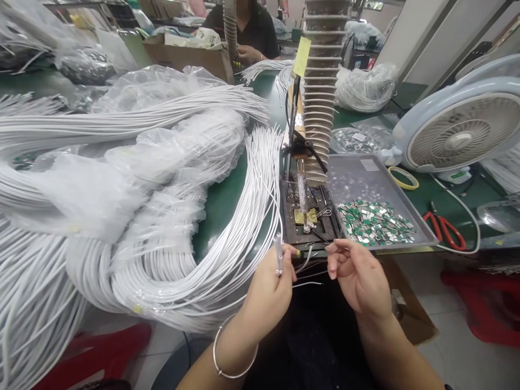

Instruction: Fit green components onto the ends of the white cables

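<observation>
My left hand grips a white cable upright between thumb and fingers, its small pale tip pointing up. Thin wires stretch out just past those fingers. My right hand hangs beside them, thumb and forefinger close together, and I cannot tell whether they pinch a fine wire. Both hands sit just in front of a dark metal soldering jig with a yellow pad. A large bundle of white cables curves in from the left, close to my left hand.
A grey metal tray holds several small green-and-silver pieces. Behind the jig rises a white ribbed duct. Red-handled scissors, a white fan and a yellow tape roll lie right. A co-worker sits beyond a cardboard box.
</observation>
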Motion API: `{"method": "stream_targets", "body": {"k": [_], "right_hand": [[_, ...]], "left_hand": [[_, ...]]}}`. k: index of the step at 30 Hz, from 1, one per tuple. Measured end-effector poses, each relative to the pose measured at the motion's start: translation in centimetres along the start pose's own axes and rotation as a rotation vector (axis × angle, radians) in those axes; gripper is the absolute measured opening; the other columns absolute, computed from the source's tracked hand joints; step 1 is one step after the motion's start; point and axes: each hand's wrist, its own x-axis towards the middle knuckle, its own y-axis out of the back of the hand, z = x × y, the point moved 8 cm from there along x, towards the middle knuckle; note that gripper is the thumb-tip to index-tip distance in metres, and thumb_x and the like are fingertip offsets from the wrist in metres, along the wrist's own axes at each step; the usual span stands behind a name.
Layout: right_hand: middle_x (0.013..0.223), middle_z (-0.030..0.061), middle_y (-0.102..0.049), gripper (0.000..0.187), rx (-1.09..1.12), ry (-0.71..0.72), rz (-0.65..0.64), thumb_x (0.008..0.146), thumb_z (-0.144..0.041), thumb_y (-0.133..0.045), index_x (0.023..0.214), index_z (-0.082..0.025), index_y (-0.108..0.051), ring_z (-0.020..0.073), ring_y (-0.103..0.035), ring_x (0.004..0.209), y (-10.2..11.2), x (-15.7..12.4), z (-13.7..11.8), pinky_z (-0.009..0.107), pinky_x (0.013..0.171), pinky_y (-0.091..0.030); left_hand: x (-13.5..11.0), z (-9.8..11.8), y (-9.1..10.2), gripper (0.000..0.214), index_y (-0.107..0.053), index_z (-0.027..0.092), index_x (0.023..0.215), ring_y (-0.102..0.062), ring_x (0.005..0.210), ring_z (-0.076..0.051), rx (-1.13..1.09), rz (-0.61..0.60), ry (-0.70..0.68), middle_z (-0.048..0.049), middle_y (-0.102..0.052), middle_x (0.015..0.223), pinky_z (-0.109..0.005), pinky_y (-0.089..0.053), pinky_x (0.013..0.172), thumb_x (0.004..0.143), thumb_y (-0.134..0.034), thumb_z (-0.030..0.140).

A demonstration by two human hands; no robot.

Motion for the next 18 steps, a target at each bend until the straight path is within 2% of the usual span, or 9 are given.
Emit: {"method": "stream_targets", "body": {"k": [4, 7, 10, 13, 18], "right_hand": [[0.084, 0.0035, -0.066, 0.023, -0.480, 0.266, 0.117, 0.092, -0.022, -0.042, 0.099, -0.023, -0.063, 0.0118, -0.059, 0.063, 1.4, 0.1, -2.8, 0.027, 0.055, -0.051], [0.082, 0.0033, -0.065, 0.018, -0.944, 0.470, 0.114, 0.088, -0.018, -0.047, 0.094, -0.021, -0.063, 0.0145, -0.061, 0.073, 1.0, 0.8, -5.2, 0.030, 0.069, -0.051], [0.085, 0.0053, -0.067, 0.015, -1.257, 0.573, 0.139, 0.086, -0.018, -0.048, 0.090, -0.019, -0.062, 0.0172, -0.062, 0.080, 1.2, 2.1, -6.6, 0.032, 0.077, -0.050], [0.085, 0.0076, -0.067, 0.017, -1.430, 0.493, 0.118, 0.084, -0.021, -0.047, 0.091, -0.017, -0.062, 0.0196, -0.062, 0.079, 1.9, 4.4, -6.3, 0.033, 0.074, -0.049], [0.082, 0.0099, -0.067, 0.019, -1.612, 0.190, 0.003, 0.078, -0.022, -0.049, 0.089, -0.016, -0.063, 0.0228, -0.062, 0.075, 3.2, 7.6, -3.6, 0.034, 0.069, -0.048]], "left_hand": [[0.4, -1.5, -1.4, 0.021, -0.051, 0.019, 0.086, -0.033, 0.047, -0.007, -0.277, -0.151, 0.142, 0.0049, -0.044, 0.061, -0.023, -0.029, 0.049, 0.088, -0.045, 0.039], [0.6, -2.0, -2.3, 0.021, -0.050, 0.019, 0.086, -0.031, 0.050, -0.006, -0.500, -0.267, 0.176, 0.0063, -0.040, 0.061, -0.022, -0.026, 0.049, 0.083, -0.055, 0.038], [1.0, -2.3, -2.2, 0.020, -0.053, 0.019, 0.088, -0.035, 0.055, -0.006, -0.681, -0.282, 0.163, 0.0042, -0.044, 0.068, -0.022, -0.030, 0.054, 0.081, -0.060, 0.036], [1.2, -2.1, -2.2, 0.017, -0.058, 0.018, 0.088, -0.037, 0.057, -0.006, -0.863, -0.284, 0.141, 0.0019, -0.046, 0.075, -0.024, -0.032, 0.058, 0.080, -0.062, 0.032], [1.5, -2.0, -2.3, 0.013, -0.061, 0.016, 0.084, -0.039, 0.057, -0.006, -0.963, -0.241, 0.162, 0.0002, -0.049, 0.075, -0.025, -0.033, 0.059, 0.081, -0.061, 0.029]]}}
